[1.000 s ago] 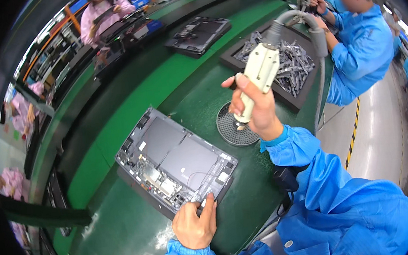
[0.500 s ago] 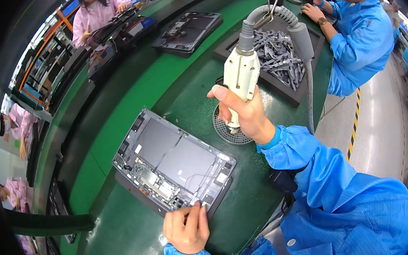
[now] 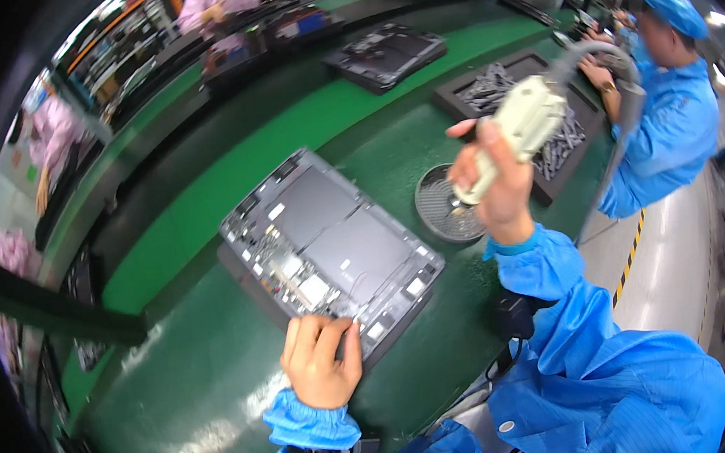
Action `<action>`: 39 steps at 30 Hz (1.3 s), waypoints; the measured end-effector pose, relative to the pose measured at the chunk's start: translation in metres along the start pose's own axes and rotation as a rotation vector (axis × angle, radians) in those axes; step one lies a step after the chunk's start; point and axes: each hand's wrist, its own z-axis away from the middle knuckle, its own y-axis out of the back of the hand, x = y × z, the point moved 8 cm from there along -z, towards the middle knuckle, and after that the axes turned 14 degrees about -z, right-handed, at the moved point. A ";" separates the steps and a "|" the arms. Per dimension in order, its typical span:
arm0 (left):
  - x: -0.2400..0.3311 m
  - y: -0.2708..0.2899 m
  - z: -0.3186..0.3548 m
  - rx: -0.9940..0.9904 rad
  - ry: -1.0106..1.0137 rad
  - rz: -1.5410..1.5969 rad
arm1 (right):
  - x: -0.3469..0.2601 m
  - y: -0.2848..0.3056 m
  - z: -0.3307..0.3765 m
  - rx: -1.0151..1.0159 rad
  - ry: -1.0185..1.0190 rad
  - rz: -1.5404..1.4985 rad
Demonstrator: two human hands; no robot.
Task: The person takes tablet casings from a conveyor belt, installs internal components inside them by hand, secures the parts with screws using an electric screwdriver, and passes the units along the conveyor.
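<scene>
My right hand (image 3: 500, 175) is wrapped round a cream electric screwdriver (image 3: 530, 121), which leans with its cabled end up and to the right. Its blurred lower end is over a round dark perforated dish (image 3: 440, 221). An opened tablet-like device (image 3: 343, 254) lies on the green bench, its battery, circuit board and wiring exposed. At the device's near edge, my left hand (image 3: 321, 364) has its fingers curled, with thumb and forefinger close together. Whatever is between those fingertips, if anything, is too small to make out.
Behind the dish stands a dark tray (image 3: 564, 170) of loose grey parts. Another opened device (image 3: 386, 54) sits on the far strip. A co-worker in blue (image 3: 663, 114) works at the right; others in pink are across the bench. A dark bar (image 3: 68, 313) juts in from the left.
The whole view has shifted, so the bench appears lower and further right. The screwdriver has gone from near upright to tilted rightward. My left hand stays at the device's near edge.
</scene>
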 end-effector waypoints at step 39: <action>-0.004 0.002 0.006 0.071 -0.049 0.045 | -0.002 -0.065 0.077 -0.361 -0.300 -0.387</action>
